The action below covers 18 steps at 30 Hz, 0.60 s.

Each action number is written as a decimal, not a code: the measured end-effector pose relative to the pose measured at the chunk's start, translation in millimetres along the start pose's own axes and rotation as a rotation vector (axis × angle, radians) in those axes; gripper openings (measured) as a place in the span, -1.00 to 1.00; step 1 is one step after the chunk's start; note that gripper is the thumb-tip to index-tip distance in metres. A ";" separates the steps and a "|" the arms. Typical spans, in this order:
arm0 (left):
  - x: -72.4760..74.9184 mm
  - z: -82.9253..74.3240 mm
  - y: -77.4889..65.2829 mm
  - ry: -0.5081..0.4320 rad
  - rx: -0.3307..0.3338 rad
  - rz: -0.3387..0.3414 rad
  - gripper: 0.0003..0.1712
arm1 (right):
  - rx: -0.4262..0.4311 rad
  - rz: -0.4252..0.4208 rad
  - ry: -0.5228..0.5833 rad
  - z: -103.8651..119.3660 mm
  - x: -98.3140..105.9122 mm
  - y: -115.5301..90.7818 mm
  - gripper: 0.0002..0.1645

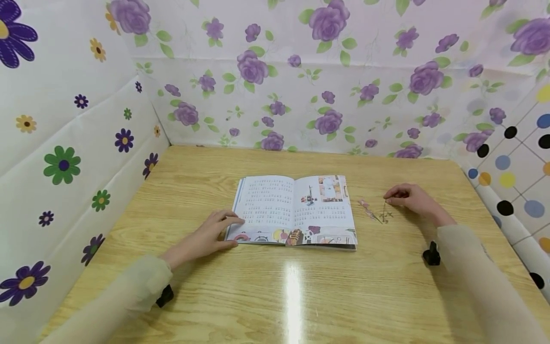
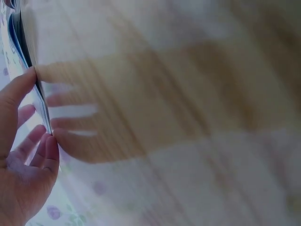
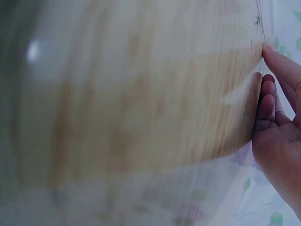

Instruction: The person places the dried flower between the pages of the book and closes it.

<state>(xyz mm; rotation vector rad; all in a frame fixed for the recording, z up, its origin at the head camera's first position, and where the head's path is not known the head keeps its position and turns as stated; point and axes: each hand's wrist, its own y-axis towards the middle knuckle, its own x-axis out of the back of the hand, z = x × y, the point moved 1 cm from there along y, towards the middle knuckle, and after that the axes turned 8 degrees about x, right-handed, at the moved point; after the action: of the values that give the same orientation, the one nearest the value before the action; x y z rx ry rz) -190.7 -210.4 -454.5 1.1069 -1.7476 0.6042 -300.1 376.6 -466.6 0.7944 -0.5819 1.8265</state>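
An open picture book [image 1: 270, 203] lies flat on the wooden table, with printed text and coloured drawings on both pages. At its lower left corner rests my left hand [image 1: 209, 234], fingertips on the left page and thumb by the bottom edge. In the left wrist view, the thumb and fingers of that hand [image 2: 28, 160] touch the book's edge. To the right of the book, my right hand [image 1: 413, 198] pinches the top of a thin dried sprig [image 1: 384, 216]. Beside the sprig lies a small pink dried flower [image 1: 364, 204] on a stem.
The wooden table [image 1: 240, 291] carries a bright light reflection near its front. White cloth with purple roses [image 1: 253, 71] hangs behind it. Flower-patterned cloth [image 1: 60, 119] stands on the left, and dotted cloth [image 1: 507, 179] on the right. A black wrist device [image 1: 431, 254] sits under the right sleeve.
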 end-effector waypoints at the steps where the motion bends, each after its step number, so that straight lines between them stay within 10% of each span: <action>1: -0.6 -1.0 -0.8 0.005 0.002 -0.015 -0.38 | -0.003 -0.005 -0.001 -0.4 -0.3 -0.6 -0.59; 18: -5.4 -9.4 -5.3 -0.078 0.152 -0.062 -0.57 | -0.050 -0.070 -0.012 -1.2 0.0 -4.7 -0.56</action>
<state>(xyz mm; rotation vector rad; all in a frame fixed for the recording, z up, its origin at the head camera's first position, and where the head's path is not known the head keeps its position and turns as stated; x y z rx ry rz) -181.1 -203.3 -455.7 1.3006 -1.7497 0.6726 -296.0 379.1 -467.3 0.7829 -0.5978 1.7383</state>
